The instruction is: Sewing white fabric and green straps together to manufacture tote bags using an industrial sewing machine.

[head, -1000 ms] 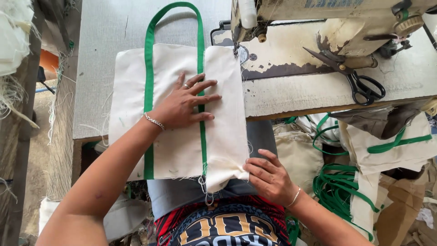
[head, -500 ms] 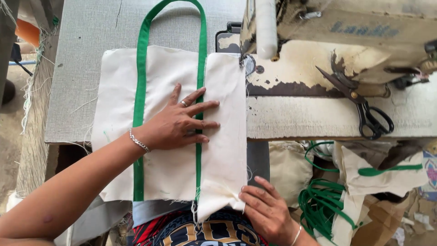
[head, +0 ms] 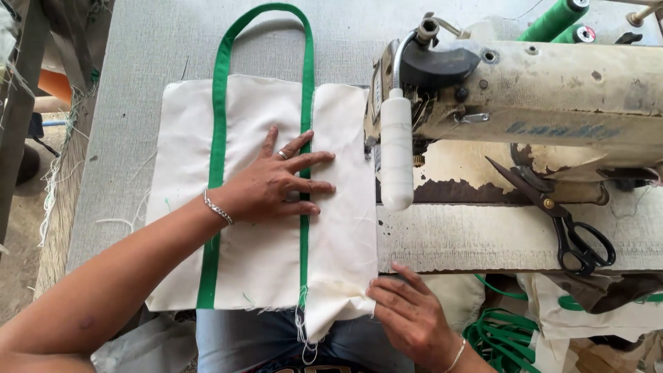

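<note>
Here, in the head view, I note the left hand [head: 276, 183] pressed flat, fingers spread, grasping nothing, on the cream bag panel [head: 259, 259] with green straps. The right hand [head: 407, 314] lies open at its frayed near corner. The panel's right edge abuts the sewing machine [head: 525, 103]; grey table [head: 131, 103] lies bare to the left.

needle: hidden behind white lamp [head: 396, 155] | thread cones [head: 561, 19]: cut off at top edge

Cream fabric bag [head: 262, 262] with green straps [head: 219, 138], grey table [head: 138, 83], off-white sewing machine [head: 552, 90], black-handled scissors [head: 563, 221], green thread spools [head: 556, 19]
</note>
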